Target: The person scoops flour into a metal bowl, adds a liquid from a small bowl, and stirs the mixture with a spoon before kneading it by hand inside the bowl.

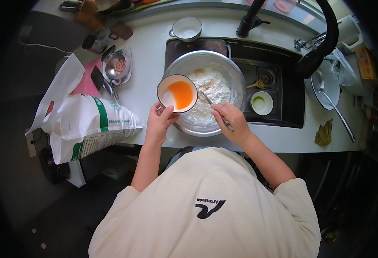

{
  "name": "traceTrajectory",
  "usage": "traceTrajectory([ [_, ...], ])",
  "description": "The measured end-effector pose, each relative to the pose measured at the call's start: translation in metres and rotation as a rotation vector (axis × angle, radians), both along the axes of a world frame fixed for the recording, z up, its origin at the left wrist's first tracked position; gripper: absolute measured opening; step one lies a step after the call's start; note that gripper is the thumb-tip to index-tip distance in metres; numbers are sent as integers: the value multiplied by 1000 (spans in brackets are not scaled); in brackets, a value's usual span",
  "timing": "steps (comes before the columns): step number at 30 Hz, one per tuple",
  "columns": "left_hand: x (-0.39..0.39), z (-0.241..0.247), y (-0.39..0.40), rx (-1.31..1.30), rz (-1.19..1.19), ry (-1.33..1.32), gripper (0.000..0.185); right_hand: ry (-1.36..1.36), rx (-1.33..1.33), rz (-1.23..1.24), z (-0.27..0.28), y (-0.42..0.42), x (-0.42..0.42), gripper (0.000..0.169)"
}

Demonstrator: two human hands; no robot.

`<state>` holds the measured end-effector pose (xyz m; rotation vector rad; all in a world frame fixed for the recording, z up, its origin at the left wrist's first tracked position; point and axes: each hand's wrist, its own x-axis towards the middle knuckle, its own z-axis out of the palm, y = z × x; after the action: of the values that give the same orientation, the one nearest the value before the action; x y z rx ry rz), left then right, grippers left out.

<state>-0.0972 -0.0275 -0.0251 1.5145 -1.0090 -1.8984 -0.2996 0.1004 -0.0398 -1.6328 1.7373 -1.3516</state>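
Observation:
My left hand [160, 122] grips the near rim of a small dark-rimmed white bowl [163, 96]. Orange liquid [180, 95] lies in it, and the bowl is held over the left side of a large metal mixing bowl [205, 131]. White flour [213, 87] with a few orange wet patches covers the inside of the metal bowl. Pinched in my right hand [231, 122] are what look like chopsticks [205, 96], their tips reaching down at the flour. The metal bowl overlaps the left part of a dark sink [289, 103].
A white and green printed sack [92, 119] stands left. Behind it are a bowl of pink beans or nuts [119, 66] and utensils. An enamel cup [187, 29] sits behind the sink, under a black faucet [247, 24]. Right lie a ladle [337, 113] and a crumpled brown cloth [323, 133].

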Motion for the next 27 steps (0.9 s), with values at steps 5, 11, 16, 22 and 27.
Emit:
traceTrajectory([
  [5, 19, 8, -3, -46, 90, 47, 47, -26, 120, 74, -1, 5, -3, 10],
  [11, 39, 16, 2, -41, 149, 173, 54, 63, -42, -7, -12, -16, -21, 10],
  [16, 50, 17, 3, -34, 190, 212, 48, 97, 157, 203, -1, 4, -14, 11],
  [22, 55, 12, 1, -52, 227, 246, 51, 155, -1, 57, -12, -17, -23, 12],
  [27, 60, 11, 0, -43, 242, 224, 52, 129, 133, 287, -3, 6, -8, 11],
])
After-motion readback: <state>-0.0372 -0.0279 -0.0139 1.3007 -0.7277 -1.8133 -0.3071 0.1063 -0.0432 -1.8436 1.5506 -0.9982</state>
